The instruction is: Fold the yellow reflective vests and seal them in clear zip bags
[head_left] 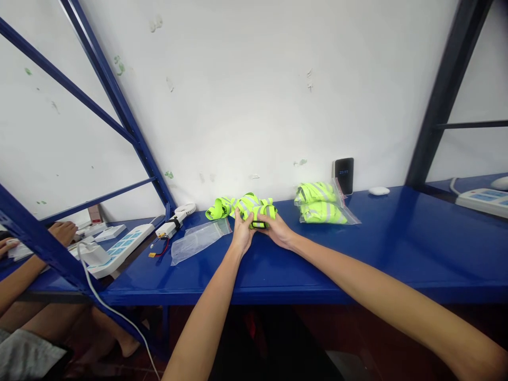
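Our L hand [241,233] & R hand [279,230] both grip the hi-vis bundle [249,202] at the blue table [397,243], betw. clear bag [201,243] & bagged bundles [322,205]; we shd press folds evenly.

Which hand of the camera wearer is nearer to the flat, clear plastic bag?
Left. The left hand holds the yellow-green reflective bundle, just to the right of the flat bag; the right hand is farther right, on the bundle's other side.
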A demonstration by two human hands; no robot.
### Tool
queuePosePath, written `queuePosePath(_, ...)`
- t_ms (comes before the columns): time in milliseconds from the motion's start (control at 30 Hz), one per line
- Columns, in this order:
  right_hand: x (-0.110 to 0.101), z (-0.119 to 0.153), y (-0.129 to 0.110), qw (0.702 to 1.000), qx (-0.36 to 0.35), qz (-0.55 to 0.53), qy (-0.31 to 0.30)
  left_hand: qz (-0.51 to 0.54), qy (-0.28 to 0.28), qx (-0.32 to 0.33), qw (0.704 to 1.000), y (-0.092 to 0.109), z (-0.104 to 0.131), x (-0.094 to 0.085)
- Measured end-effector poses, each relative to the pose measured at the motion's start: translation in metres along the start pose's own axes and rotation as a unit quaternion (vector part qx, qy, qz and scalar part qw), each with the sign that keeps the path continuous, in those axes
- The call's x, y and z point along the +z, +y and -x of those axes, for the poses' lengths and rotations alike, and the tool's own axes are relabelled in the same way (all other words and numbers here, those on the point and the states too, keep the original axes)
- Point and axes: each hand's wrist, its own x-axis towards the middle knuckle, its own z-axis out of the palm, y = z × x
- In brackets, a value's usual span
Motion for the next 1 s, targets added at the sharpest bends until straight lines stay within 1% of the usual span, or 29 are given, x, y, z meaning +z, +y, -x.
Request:
queuePosePath(100, -0.006, -0.001, 0.000, 1.000, -0.002, 0.019, 0.011, -0.030, -0.013, -0.051, 0.998, -0.001, 0.000, -0.007)
queuePosePath(200, -0.011, -0.002, -0.001, 0.998, -0.028, 0.060, 0.021, -0.038, -0.014, -0.088, 0.995, -0.004, -0.001, -0.014)
queuePosePath(300, -0.012, -0.002, -0.004, 0.990, -0.076, 0.121, 0.014, -0.037, -0.016, -0.099, 0.994, -0.005, -0.002, -0.016)
queuePosePath(333, -0.012, -0.002, -0.006, 0.987, -0.089, 0.136, 0.007, -0.038, -0.023, -0.101, 0.994, -0.005, -0.002, -0.016)
queuePosePath(400, -0.010, 0.000, -0.009, 0.984, -0.097, 0.147, -0.011, -0.028, -0.055, -0.109, 0.992, -0.003, -0.002, -0.016)
queuePosePath(500, -0.006, 0.006, -0.016, 0.991, -0.063, 0.118, -0.030, 0.024, -0.114, -0.116, 0.986, 0.003, -0.001, -0.015)
queuePosePath(567, -0.002, 0.010, -0.022, 0.995, -0.016, 0.092, -0.035, 0.055, -0.121, -0.115, 0.984, 0.006, 0.001, -0.015)
queuePosePath(633, 0.001, 0.011, -0.028, 0.996, 0.032, 0.077, -0.035, 0.066, -0.106, -0.119, 0.985, 0.009, 0.002, -0.014)
queuePosePath(700, 0.000, 0.010, -0.031, 0.995, 0.063, 0.070, -0.035, 0.067, -0.086, -0.116, 0.987, 0.010, 0.003, -0.013)
queuePosePath(800, -0.011, 0.002, -0.028, 0.994, 0.079, 0.077, -0.019, 0.078, -0.040, -0.062, 0.994, 0.013, 0.003, -0.014)
queuePosePath(867, -0.020, -0.003, -0.024, 0.989, 0.101, 0.107, 0.020, 0.085, -0.004, -0.026, 0.996, 0.015, 0.001, -0.016)
queuePosePath(933, -0.028, -0.006, -0.022, 0.981, 0.121, 0.143, 0.055, 0.079, 0.034, -0.008, 0.996, 0.014, -0.003, -0.018)
queuePosePath(1000, -0.031, -0.007, -0.023, 0.977, 0.128, 0.162, 0.049, 0.059, 0.066, 0.012, 0.996, 0.011, -0.007, -0.020)
